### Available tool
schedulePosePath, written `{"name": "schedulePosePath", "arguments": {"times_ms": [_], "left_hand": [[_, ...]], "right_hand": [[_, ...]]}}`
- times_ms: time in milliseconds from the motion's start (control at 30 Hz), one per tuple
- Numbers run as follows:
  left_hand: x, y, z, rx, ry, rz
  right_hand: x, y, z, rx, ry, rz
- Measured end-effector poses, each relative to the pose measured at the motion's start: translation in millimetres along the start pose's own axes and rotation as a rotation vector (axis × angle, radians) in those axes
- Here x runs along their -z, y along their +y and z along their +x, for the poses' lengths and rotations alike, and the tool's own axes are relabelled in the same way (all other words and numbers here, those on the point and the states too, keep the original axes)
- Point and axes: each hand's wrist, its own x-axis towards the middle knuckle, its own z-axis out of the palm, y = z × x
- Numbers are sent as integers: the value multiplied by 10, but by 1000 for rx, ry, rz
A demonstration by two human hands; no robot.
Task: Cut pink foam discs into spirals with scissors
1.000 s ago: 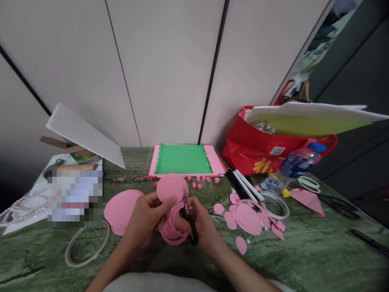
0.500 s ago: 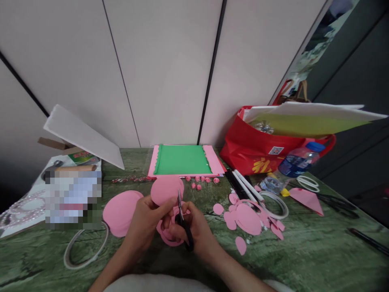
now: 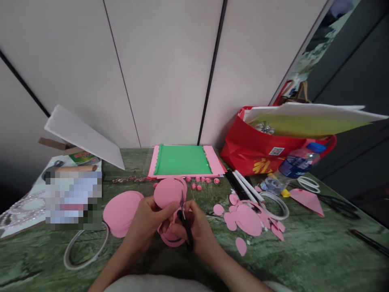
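My left hand [image 3: 153,217] pinches a round piece of pink paper [image 3: 168,192] by its near edge. Black-handled scissors [image 3: 187,233] are gripped in my right hand [image 3: 197,225], their blades pointing away from me along the right side of the paper. A strip at that edge is partly separated from the disc. Below my hands hang or lie curved pink offcuts [image 3: 172,242]; whether they still join the held piece I cannot tell. Left of my left hand lies a stack of pink paper circles [image 3: 121,213] on the green marbled table [image 3: 146,269].
Pink scraps [image 3: 247,219], markers [image 3: 247,184] and a tape roll [image 3: 285,211] lie at right, near a bottle [image 3: 299,164] and red bag [image 3: 246,142]. Green paper [image 3: 184,159] and small pink rolled pieces [image 3: 199,187] lie ahead. Another tape roll [image 3: 69,255] is at left.
The held pink paper has shifted slightly to the right, and the scissors' blades have moved along its right edge. A thin strip there now stands apart from the disc.
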Motion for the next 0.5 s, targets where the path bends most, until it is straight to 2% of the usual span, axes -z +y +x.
{"name": "schedulePosePath", "arguments": {"times_ms": [500], "left_hand": [[-1, 31, -8, -50, -1, -128]], "right_hand": [[15, 11, -10, -29, 10, -11]]}}
